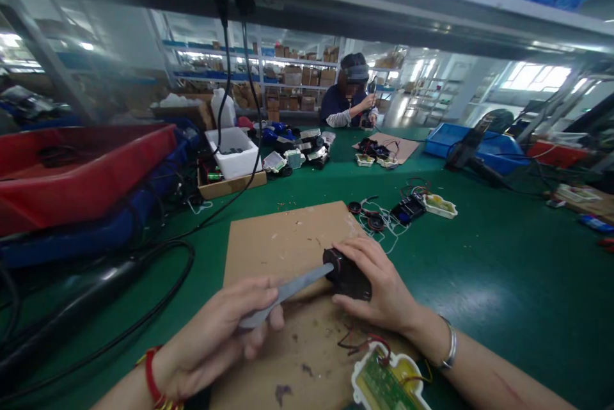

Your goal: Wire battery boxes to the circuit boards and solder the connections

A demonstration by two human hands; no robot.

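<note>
"Left side first: what did the left hand (215, 339) have?"
"Its grip pinched a flat grey file (288, 291), tip touching a black cylindrical part (346, 274)."
"And the right hand (378, 282)?"
"Its grip wrapped that part, just above a cardboard sheet (283, 244) near the tabletop's (480, 269) near edge."

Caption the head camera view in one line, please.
Left hand holds a flat grey tool against a black cylindrical part gripped by the right hand over a cardboard sheet.
</note>
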